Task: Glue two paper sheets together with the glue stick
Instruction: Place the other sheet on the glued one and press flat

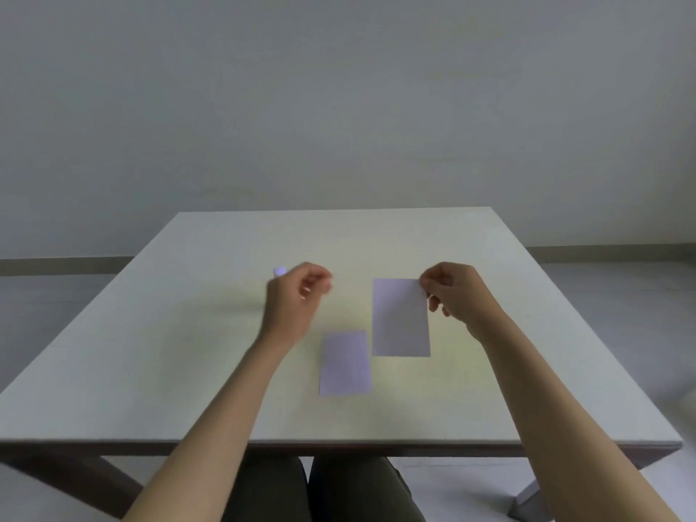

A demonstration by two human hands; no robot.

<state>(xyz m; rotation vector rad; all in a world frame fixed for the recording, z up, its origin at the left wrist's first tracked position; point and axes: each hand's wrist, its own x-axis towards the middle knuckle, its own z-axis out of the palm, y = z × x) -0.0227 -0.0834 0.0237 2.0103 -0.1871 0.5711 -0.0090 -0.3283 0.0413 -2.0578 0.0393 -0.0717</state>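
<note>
Two pale lilac paper sheets are in view over the light table (188, 352). One sheet (344, 363) lies flat near the middle of the table. The other sheet (400, 318) hangs upright above the table, pinched at its top right corner by my right hand (455, 292). My left hand (297, 295) is raised left of that sheet, fingers curled and blurred, with nothing seen in it. Just behind my left hand a small whitish round object (279, 272) peeks out, probably the glue stick; most of it is hidden.
The table's near edge (339, 444) runs just above my knees. A plain grey wall stands behind the table, with floor visible on both sides.
</note>
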